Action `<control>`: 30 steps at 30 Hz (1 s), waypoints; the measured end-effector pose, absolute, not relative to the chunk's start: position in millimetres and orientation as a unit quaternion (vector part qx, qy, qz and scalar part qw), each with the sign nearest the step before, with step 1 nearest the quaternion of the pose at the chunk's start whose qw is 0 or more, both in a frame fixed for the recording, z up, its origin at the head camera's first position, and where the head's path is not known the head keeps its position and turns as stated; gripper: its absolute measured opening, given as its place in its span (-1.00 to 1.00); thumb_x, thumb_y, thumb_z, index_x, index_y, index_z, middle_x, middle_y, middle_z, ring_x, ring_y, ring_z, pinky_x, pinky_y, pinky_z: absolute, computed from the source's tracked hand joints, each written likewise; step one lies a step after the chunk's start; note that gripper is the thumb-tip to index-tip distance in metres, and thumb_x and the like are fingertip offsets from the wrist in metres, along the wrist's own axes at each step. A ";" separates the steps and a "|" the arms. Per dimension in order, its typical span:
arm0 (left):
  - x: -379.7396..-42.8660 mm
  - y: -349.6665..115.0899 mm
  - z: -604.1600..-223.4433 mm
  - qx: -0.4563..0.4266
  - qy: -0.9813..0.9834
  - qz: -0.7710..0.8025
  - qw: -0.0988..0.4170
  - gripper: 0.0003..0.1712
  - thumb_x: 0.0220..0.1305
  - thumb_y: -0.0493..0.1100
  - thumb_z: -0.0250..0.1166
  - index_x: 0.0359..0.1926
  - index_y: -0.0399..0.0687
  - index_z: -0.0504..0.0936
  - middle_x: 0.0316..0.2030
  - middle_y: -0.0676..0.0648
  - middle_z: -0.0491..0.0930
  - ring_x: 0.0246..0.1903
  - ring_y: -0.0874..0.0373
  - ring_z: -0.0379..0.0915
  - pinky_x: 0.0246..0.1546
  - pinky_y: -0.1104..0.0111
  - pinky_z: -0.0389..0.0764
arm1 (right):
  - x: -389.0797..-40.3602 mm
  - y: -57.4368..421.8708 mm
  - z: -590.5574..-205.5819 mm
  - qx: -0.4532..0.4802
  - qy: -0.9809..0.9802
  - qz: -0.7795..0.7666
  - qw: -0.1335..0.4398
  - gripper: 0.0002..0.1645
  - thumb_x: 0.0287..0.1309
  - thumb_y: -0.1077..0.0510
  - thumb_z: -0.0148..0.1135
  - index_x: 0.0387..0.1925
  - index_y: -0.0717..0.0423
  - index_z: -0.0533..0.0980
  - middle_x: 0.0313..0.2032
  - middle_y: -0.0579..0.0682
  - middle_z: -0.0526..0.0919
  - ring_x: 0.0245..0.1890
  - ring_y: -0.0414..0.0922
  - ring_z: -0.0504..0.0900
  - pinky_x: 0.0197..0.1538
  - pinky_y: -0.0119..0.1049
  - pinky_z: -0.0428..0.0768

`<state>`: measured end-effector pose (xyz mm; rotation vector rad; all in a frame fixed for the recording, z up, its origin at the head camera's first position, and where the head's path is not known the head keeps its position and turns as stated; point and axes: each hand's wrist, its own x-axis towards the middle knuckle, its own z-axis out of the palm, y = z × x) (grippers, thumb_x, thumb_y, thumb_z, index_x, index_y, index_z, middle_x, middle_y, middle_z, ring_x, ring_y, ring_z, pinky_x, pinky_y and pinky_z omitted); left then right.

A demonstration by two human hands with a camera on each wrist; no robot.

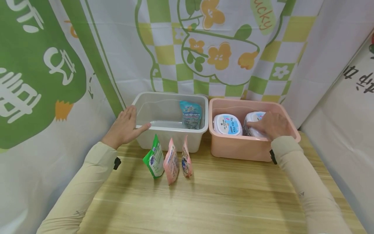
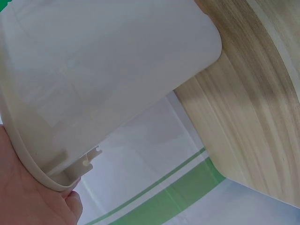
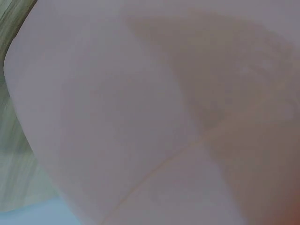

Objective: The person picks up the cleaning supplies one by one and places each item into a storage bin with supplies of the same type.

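My left hand [image 1: 125,126] rests on the left front corner of a white plastic bin [image 1: 172,138], thumb stretched along the front rim. In the left wrist view, that hand [image 2: 35,192] touches the bin's rim [image 2: 49,183]. Inside the bin, a blue pouch [image 1: 191,115] stands at the right end. My right hand [image 1: 273,125] reaches into a pink bin [image 1: 239,148] and grips a white-lidded tub [image 1: 255,117], partly hidden by the hand. Left of it in the same bin sits another white-lidded tub [image 1: 228,124] with a blue label. The right wrist view shows mostly the pink bin's wall [image 3: 108,117].
In front of the white bin, a green pouch [image 1: 156,159] and two pink pouches, one in the middle [image 1: 171,162] and one at the right [image 1: 186,159], stand on the wooden table [image 1: 219,198]. Printed curtains [image 1: 222,48] hang close behind the bins and at both sides.
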<state>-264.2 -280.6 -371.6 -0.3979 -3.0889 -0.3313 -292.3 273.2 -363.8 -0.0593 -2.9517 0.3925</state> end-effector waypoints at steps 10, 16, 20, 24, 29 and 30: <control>-264.9 -281.1 -372.2 -0.125 -0.986 -0.108 0.003 0.30 0.50 0.56 -0.20 0.61 -0.54 -0.31 0.65 -0.49 -0.34 0.67 -0.41 -0.40 0.65 -0.22 -0.26 | -298.1 277.8 -368.5 -0.042 -0.991 0.122 0.042 -0.07 0.02 -0.63 0.32 -0.82 -0.01 0.18 -0.82 -0.17 0.15 -0.77 -0.20 0.14 -0.67 -0.30 0.16; -264.6 -281.1 -371.6 -0.123 -0.987 -0.108 0.002 0.30 0.50 0.56 -0.19 0.61 -0.53 -0.31 0.65 -0.49 -0.35 0.67 -0.39 -0.43 0.65 -0.22 -0.27 | -299.3 278.2 -368.9 -0.059 -0.988 0.141 0.014 -0.13 0.01 -0.58 0.37 -0.76 -0.03 0.20 -0.80 -0.17 0.16 -0.75 -0.18 0.19 -0.65 -0.29 0.19; -264.4 -280.9 -371.0 -0.124 -0.986 -0.109 0.003 0.30 0.51 0.55 -0.19 0.61 -0.53 -0.31 0.65 -0.49 -0.34 0.67 -0.40 -0.42 0.65 -0.23 -0.27 | -300.5 277.6 -369.4 -0.053 -0.989 0.139 0.016 -0.14 0.03 -0.54 0.38 -0.78 -0.02 0.20 -0.80 -0.16 0.16 -0.75 -0.17 0.19 -0.64 -0.28 0.19; -263.7 -280.3 -370.3 -0.124 -0.986 -0.109 0.003 0.29 0.51 0.55 -0.19 0.61 -0.53 -0.31 0.65 -0.49 -0.33 0.67 -0.40 -0.40 0.65 -0.23 -0.26 | -301.1 277.4 -369.4 -0.052 -0.990 0.132 0.014 -0.14 0.04 -0.54 0.36 -0.81 -0.01 0.22 -0.81 -0.15 0.18 -0.75 -0.16 0.22 -0.65 -0.27 0.20; -263.1 -279.9 -370.3 -0.124 -0.986 -0.109 0.004 0.29 0.51 0.55 -0.19 0.61 -0.53 -0.30 0.65 -0.49 -0.32 0.67 -0.40 -0.40 0.65 -0.23 -0.26 | -301.5 277.9 -369.0 -0.061 -0.989 0.131 0.007 -0.15 0.00 -0.56 0.37 -0.77 0.03 0.29 -0.78 -0.13 0.24 -0.71 -0.12 0.32 -0.64 -0.25 0.27; -263.0 -279.9 -370.4 -0.123 -0.986 -0.109 0.004 0.29 0.51 0.55 -0.19 0.61 -0.53 -0.30 0.65 -0.49 -0.32 0.67 -0.40 -0.40 0.65 -0.23 -0.26 | -301.5 278.1 -368.9 -0.062 -0.989 0.132 0.007 -0.15 -0.01 -0.56 0.37 -0.76 0.04 0.30 -0.78 -0.12 0.24 -0.71 -0.12 0.33 -0.63 -0.24 0.28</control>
